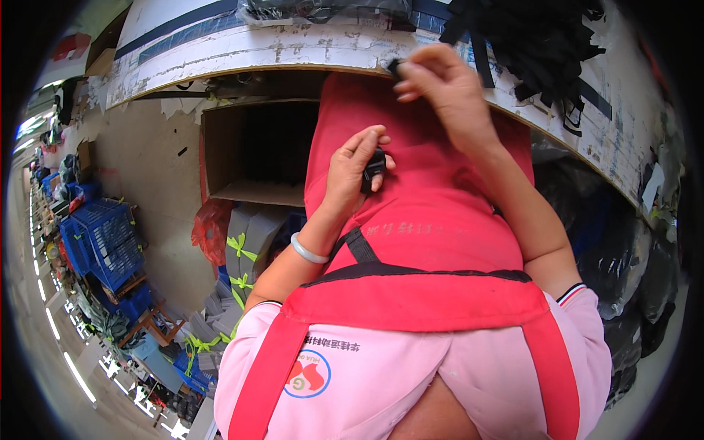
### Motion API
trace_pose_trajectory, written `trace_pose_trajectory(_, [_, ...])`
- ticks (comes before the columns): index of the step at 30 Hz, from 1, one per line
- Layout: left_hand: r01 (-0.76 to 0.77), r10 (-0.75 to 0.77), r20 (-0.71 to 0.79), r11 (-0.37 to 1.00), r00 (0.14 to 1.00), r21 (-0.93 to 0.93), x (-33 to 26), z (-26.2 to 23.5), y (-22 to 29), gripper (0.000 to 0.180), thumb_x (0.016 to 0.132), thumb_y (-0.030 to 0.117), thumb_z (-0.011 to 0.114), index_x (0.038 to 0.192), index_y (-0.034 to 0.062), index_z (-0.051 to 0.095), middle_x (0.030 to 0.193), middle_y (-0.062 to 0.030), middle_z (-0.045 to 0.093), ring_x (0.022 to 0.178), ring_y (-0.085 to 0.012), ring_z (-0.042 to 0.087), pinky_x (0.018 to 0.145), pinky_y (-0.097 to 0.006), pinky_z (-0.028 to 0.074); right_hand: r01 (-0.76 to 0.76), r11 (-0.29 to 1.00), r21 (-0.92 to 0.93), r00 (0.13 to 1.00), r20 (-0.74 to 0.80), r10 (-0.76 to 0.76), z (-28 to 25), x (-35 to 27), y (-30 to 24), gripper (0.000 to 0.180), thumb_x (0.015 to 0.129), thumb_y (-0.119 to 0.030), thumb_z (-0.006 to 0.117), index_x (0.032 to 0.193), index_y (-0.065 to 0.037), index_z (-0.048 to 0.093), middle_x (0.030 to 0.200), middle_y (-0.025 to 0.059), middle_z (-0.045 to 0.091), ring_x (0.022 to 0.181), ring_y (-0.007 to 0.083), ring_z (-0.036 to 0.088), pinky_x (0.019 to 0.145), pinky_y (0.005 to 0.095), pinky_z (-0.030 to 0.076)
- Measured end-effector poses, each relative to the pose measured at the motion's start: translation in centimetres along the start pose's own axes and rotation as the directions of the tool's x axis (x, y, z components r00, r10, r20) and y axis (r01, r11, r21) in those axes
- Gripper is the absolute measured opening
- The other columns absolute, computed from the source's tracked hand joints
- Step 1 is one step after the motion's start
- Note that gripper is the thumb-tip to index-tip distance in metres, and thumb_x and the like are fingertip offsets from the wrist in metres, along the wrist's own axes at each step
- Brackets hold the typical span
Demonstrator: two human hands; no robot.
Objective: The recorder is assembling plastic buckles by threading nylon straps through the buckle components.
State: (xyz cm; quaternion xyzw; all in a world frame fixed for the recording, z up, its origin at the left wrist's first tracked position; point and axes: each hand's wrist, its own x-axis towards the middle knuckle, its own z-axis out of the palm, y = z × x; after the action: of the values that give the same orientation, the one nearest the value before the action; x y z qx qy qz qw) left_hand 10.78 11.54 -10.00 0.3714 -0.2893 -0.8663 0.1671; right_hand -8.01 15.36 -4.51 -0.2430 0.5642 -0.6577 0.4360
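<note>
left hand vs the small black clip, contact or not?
Touching. The head view shows the left hand with thumb and fingers closed round the small black clip, no gap visible.

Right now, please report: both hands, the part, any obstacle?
Left hand shut on black clip. Right hand pinches small black piece at table edge. Nothing between hands.

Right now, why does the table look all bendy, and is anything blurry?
Head view: the fisheye lens bows the white worn table edge and blackens the corners; the right hand looks slightly smeared; the left hand and its small black plastic clip look sharper.
</note>
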Motion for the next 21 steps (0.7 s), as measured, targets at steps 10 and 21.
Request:
trace_pose_trajectory(10, [-0.039, 0.039, 0.006, 0.999, 0.999, 0.021, 0.7, 0.5, 0.5, 0.044, 0.099, 0.04, 0.048, 0.11, -0.0006, 0.061, 0.069, -0.0075, 0.061, 0.046, -0.0102, 0.053, 0.036, -0.019, 0.036, 0.221, 0.738, -0.638, 0.939, 0.344, 0.016, 0.5, -1.8, 2.9, 0.024, 0.086, -0.016, 0.066, 0.104, -0.001, 0.061, 0.088, 0.0095, 0.063, 0.072, 0.0164, 0.063, 0.066, 0.0296, 0.051])
trace_pose_trajectory(21, [-0.127, 0.115, 0.06, 0.954, 0.992, 0.271, 1.8, 1.2, 1.2, 0.024, 0.095, 0.021, 0.06, 0.107, 0.0008, 0.064, 0.069, -0.0037, 0.063, 0.052, -0.0069, 0.056, 0.037, -0.018, 0.039, -0.257, 0.942, -0.215, 0.916, 0.256, 0.309, -1.9, -2.2, 3.5, 0.02, 0.089, -0.011, 0.064, 0.105, -0.002, 0.057, 0.084, 0.0026, 0.063, 0.068, 0.0079, 0.059, 0.06, 0.0202, 0.049])
